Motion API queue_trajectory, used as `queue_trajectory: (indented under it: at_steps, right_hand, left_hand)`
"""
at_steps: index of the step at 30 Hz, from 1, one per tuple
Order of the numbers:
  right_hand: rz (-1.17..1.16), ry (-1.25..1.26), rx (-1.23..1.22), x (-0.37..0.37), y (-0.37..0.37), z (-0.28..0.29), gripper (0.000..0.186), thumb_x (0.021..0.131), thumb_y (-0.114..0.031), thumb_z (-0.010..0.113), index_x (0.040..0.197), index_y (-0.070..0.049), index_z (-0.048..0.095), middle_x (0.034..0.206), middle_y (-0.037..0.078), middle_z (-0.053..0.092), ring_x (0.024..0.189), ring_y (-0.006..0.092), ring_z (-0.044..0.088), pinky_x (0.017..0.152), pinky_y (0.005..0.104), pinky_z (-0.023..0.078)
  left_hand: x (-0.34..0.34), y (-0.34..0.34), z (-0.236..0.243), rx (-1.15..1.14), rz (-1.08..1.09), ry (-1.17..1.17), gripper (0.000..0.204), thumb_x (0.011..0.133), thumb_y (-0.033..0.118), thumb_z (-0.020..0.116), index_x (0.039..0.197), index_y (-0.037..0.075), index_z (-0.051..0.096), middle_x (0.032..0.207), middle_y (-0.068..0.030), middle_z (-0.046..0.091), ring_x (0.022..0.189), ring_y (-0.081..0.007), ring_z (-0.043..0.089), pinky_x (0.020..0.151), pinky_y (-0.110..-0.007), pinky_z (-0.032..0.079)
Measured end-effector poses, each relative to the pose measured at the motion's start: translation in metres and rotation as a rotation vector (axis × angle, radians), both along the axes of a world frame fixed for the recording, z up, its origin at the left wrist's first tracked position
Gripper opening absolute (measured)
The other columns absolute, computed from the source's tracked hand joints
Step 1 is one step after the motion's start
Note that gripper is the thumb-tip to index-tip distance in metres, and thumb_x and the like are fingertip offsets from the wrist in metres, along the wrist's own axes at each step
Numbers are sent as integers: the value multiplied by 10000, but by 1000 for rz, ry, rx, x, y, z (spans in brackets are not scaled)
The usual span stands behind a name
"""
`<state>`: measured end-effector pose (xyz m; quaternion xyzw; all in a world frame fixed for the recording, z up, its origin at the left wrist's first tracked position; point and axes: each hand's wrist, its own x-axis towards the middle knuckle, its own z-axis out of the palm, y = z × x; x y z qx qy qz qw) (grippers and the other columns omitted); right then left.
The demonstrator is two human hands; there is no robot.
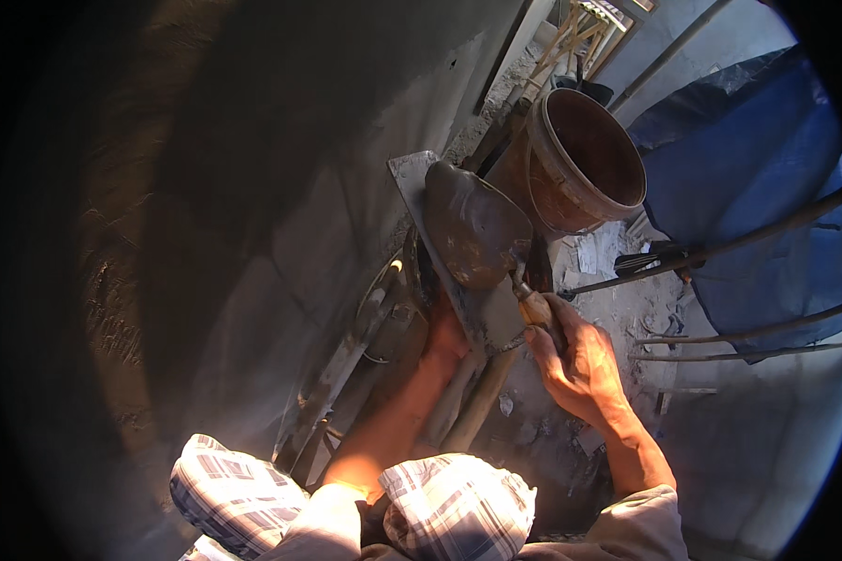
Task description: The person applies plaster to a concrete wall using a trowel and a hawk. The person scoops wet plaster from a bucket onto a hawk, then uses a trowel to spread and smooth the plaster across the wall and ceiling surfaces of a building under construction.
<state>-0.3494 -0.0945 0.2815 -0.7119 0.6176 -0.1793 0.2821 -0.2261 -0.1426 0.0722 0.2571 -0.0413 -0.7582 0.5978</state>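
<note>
My left hand [447, 329] is under a flat plastering hawk [410, 172], its fingers mostly hidden by the board as it holds it up. A big smooth heap of wet grey mortar [468, 224] covers much of the hawk's top. My right hand [578, 363] is wrapped round the wooden handle of a trowel [535, 307]. The trowel's metal neck reaches the lower right side of the mortar; its blade cannot be made out. Left of the hawk rises a wall [281, 187], partly coated in darker, damp-looking plaster.
Just beyond the hawk stands a large dirty bucket [589, 154]. A blue tarp [748, 196] hangs at the right, crossed by poles [720, 248]. Rubble litters the floor [617, 290]. A long straight bar [337, 369] leans near the wall. Plaid cloth [458, 510] shows below.
</note>
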Motion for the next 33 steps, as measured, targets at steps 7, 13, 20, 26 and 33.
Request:
queue_trajectory:
  at_steps: [7,13,20,26,33]
  right_hand:
    - [92,61,-238,16,-9,-5,414,914,-129,634,1301,4,571,920,233,715,826,410,718,747,400,559]
    - [44,-248,-31,-14,-13,-7,376,959,-201,629,1267,9,585,833,124,673,600,208,622,586,314,499]
    - [-226,-660,495,-70,-19,0,484,982,-394,552,1286,-21,605,707,56,585,484,151,523,440,276,422]
    - [-400,-76,402,-169,-55,-54,457,948,-442,629,1205,-64,643,646,46,579,435,128,518,367,300,394]
    - [409,661,-23,-152,-129,-127,430,926,-423,683,941,7,682,641,145,596,630,275,675,544,453,493]
  left_hand:
    - [17,8,0,-14,-9,3,522,1072,432,458,1479,105,432,1414,-96,540,1265,-225,573,1033,-385,507]
    - [15,5,-14,-323,28,-69,551,1059,500,450,1448,111,487,1345,-83,600,1182,-223,613,1059,-379,474]
    - [54,9,7,-217,48,91,565,1058,526,431,1428,107,508,1341,-83,604,1166,-221,616,1066,-377,466]
    - [47,-7,22,-261,-14,341,569,1059,535,418,1415,104,521,1343,-84,604,1164,-221,615,1067,-380,466]
    - [80,1,22,-264,122,362,563,1058,528,416,1403,98,530,1336,-89,607,1168,-228,614,1062,-389,473]
